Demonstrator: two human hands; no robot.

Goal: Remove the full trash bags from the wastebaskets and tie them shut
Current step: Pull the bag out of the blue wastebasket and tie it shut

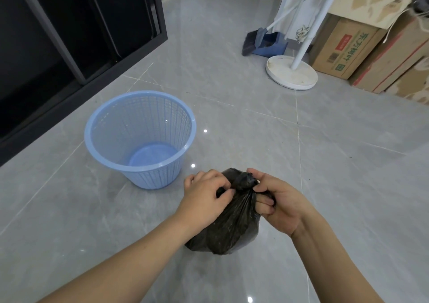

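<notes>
The black trash bag (228,223) was judged to be soft and limp, a thin film that would crumple and stretch under the fingers rather than hold any shape. It was judged to be light to moderate in weight, since the lower part bulged round but was small. The film looked slick and glossy, so a loose hold could be expected to slip; the gathered neck just below the knot (243,182) was judged the best place for it to be taken, where the plastic was bunched thick and would not tear as easily as the stretched sides.

The bag was seen as dark and faintly shiny, pleated into tight folds that ran up to a small twisted knot at its top, with a rounded, filled body below. It rested on the grey tiled floor (348,186) in the near middle of the scene, just to the near right of the blue wastebasket (139,138), which stood upright with no liner in it.

The left hand (204,198) was laid over the left side of the neck, its fingers curled and pinching the plastic beside the knot. The right hand (276,200) was closed on the right side, the thumb and forefinger pinched at the knot and the remaining fingers curled round the gathered film. The knot was judged to be nearly or fully drawn tight.
</notes>
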